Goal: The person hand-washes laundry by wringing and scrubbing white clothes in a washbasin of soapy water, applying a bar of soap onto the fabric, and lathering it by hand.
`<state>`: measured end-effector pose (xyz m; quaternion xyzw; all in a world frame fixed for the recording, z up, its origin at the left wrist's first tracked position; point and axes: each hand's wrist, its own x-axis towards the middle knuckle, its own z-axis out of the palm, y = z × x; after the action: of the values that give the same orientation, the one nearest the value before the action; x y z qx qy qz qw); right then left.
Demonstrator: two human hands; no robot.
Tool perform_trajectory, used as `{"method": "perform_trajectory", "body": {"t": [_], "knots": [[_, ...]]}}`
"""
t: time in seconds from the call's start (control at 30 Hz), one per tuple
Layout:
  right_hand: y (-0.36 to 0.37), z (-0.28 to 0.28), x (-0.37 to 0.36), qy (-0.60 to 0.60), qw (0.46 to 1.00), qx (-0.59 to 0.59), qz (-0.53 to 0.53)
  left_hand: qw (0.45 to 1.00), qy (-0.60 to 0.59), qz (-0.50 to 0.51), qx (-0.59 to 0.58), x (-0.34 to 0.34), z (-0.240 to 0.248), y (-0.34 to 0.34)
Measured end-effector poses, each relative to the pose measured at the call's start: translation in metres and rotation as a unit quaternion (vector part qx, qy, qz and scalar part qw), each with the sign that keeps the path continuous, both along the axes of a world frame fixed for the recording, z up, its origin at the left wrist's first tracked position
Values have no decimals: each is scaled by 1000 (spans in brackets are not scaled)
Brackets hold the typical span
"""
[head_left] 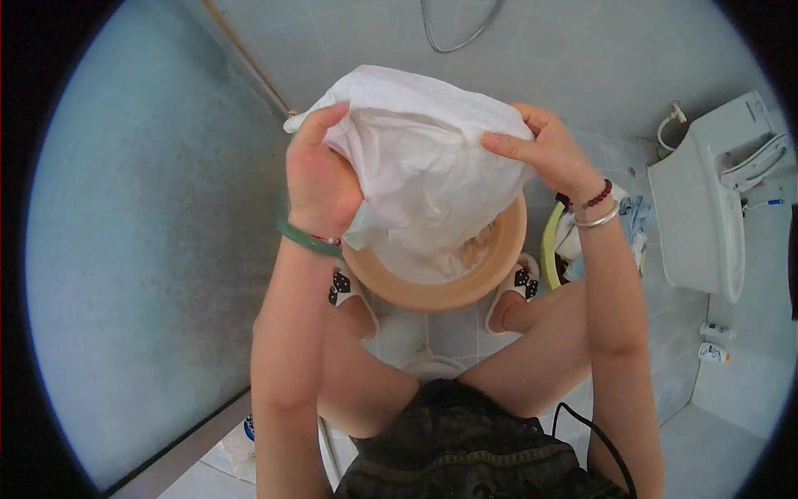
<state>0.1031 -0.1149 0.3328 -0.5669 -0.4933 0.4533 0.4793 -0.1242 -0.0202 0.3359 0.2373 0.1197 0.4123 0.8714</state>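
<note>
A white cloth, perhaps a garment, is stretched between my two hands above a tan basin. My left hand grips its left edge, thumb on top and the other fingers hidden under the fabric. On the right, my right hand pinches the other edge between thumb and fingers. The cloth's lower part hangs down toward the basin. Inside the basin are whitish suds or liquid and a pale beige wet cloth, partly covered by the white one.
A yellow-green tub with clothes stands right of the basin. Farther right is a white washbasin, with bottles below it. A frosted glass panel rises on the left. A grey hose hangs at the far wall.
</note>
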Motion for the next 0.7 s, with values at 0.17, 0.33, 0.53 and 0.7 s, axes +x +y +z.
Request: {"method": "perform_trajectory", "body": {"t": [0.17, 0.33, 0.53, 0.7], "knots": [[-2, -2, -3, -33, 998, 36, 28, 986, 121, 81, 86, 14, -11, -4], [7, -21, -14, 6, 991, 84, -100, 987, 156, 28, -8, 20, -30, 4], [19, -20, -36, -90, 908, 318, -258, 994, 103, 35, -31, 52, -40, -13], [12, -19, -73, -372, 843, 291, -259, 977, 200, 8, -75, 54, -51, -16]]}}
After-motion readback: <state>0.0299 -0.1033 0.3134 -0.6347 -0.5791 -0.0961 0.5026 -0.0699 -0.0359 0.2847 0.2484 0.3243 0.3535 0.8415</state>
